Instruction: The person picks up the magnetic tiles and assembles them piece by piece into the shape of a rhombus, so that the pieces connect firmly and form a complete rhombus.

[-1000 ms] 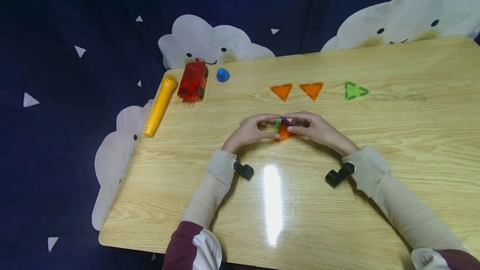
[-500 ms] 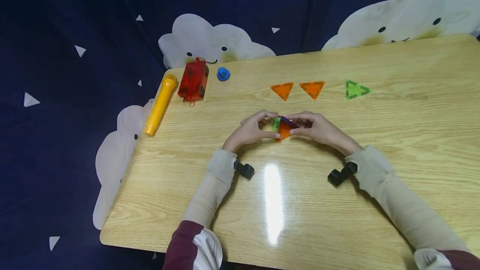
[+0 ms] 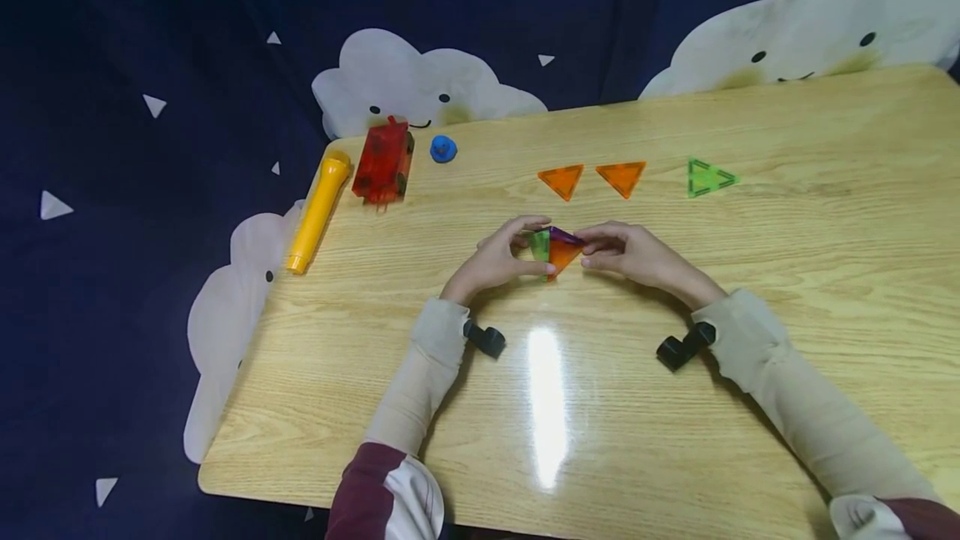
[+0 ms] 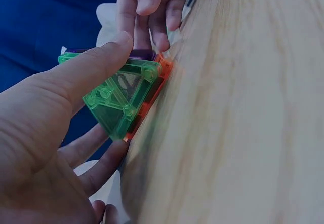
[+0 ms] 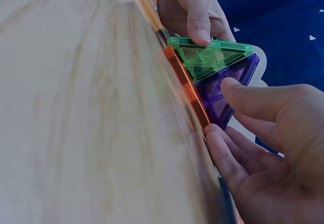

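Three translucent triangular magnetic tiles stand joined edge to edge between my hands at mid-table. The orange tile lies at the bottom, touching or very near the tabletop. Rising from it are a green tile on the left and a purple tile on the right and back. My left hand pinches the green tile, its thumb across the outer face. With thumb on its face and fingers behind and below, my right hand pinches the purple tile. In the head view, fingers partly cover both upright tiles.
Beyond the hands lie two orange triangle tiles and a green triangle tile. At the back left are a red toy vehicle, a small blue toy and a yellow toy microphone near the table edge.
The joined tiles have turned slightly and shifted a little left between the hands. More of the green and purple faces shows, and the right thumb has come away from the orange tile.
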### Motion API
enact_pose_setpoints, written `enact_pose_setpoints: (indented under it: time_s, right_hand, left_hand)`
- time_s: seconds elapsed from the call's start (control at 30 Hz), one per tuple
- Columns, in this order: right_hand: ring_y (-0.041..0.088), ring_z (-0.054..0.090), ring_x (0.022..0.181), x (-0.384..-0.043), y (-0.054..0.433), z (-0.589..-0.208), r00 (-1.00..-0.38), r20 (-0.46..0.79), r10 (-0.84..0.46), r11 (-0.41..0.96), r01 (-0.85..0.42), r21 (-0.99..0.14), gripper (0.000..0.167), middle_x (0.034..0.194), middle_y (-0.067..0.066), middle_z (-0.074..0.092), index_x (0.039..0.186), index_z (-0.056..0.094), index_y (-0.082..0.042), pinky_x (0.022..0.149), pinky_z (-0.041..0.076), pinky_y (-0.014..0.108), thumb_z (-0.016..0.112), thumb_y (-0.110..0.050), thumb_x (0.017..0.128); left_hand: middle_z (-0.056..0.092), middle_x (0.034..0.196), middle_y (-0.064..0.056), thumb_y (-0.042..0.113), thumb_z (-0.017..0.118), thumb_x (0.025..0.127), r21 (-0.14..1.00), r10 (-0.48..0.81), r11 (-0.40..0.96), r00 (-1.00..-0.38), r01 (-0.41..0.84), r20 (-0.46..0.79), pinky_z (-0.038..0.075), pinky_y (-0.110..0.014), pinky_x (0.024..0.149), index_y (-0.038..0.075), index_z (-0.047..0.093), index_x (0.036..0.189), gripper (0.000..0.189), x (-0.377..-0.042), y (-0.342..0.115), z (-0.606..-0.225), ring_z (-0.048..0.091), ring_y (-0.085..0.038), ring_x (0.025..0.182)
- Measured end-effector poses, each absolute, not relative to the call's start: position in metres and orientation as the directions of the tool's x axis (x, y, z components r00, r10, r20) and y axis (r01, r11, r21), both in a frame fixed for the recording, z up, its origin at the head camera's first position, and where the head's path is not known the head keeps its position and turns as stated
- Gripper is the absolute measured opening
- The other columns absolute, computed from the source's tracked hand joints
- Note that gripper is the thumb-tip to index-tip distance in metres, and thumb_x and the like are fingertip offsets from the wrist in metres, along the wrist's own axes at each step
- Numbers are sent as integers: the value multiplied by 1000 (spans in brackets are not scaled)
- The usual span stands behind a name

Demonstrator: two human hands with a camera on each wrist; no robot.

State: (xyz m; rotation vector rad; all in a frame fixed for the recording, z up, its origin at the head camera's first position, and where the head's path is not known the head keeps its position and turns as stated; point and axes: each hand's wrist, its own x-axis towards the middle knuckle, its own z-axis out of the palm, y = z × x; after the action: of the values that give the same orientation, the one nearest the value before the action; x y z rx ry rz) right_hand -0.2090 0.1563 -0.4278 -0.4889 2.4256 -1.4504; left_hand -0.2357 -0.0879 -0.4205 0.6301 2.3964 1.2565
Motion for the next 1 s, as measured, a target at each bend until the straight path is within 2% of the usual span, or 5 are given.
enact_pose_setpoints:
  time_s: [0.2,0.5,0.67,0.8,1.0]
  right_hand:
    - [32,55,116,-209,154,-426,-893,-78,-443,402,-120,-908,51,127,21,57,137,47,-1,95,45,29,64,-10,91]
    - [30,54,115,-209,154,-426,-892,-93,-442,396,-102,-913,49,129,19,55,137,48,-2,97,43,36,63,-15,92]
    - [28,55,112,-209,155,-426,-895,-94,-436,411,-105,-906,47,128,18,56,135,50,-2,92,44,28,64,-16,92]
    - [27,56,108,-209,156,-426,-899,-91,-428,419,-109,-901,45,125,18,58,133,52,-2,85,44,19,64,-16,92]
    - [26,56,106,-208,156,-426,-902,-83,-423,430,-119,-895,44,123,18,59,132,54,-1,83,44,18,65,-15,91]
  left_hand:
    - [45,137,-4,31,79,79,817,511,540,-851,203,-126,39,-42,96,22,50,136,65,-235,-90,-418,48,-24,114]
    - [45,137,-6,29,76,82,811,453,549,-887,200,-89,31,-48,100,17,48,136,63,-240,-97,-419,48,-26,114]
    - [46,137,-6,29,76,82,810,443,552,-893,201,-80,32,-46,99,16,48,136,63,-241,-97,-421,48,-27,114]
    - [45,137,-6,31,76,82,807,442,555,-893,201,-82,26,-48,100,17,48,136,62,-241,-95,-422,47,-27,113]
    - [45,137,-6,32,75,82,801,431,567,-898,194,-87,22,-50,100,18,47,136,62,-240,-94,-422,47,-27,114]
